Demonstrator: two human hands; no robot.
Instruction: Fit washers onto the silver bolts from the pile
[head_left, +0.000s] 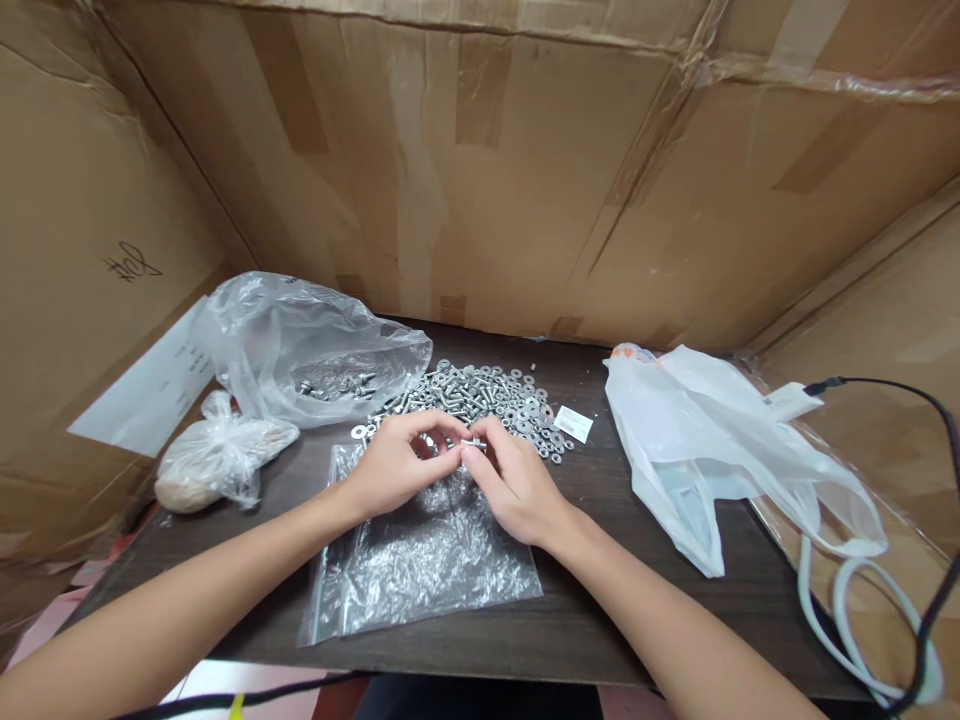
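Note:
Over a clear zip bag (431,570), my left hand (397,460) and my right hand (521,485) meet fingertip to fingertip. A small metal bolt (474,443) is pinched between them, lying roughly sideways, with both thumbs and forefingers closed on it. Whether a washer or nut sits on its shank is too small to tell. Just beyond my fingers spreads a pile of loose bolts (469,392), with flat washers (531,406) and nuts (556,458) along its right side.
Left of the pile lies a large clear bag (300,335) with some bolts in it, near a knotted bag (214,460). On the right are a small white label (573,424), a white plastic bag (682,430) and a cable (937,420). Cardboard walls (517,200) enclose the dark table (592,560).

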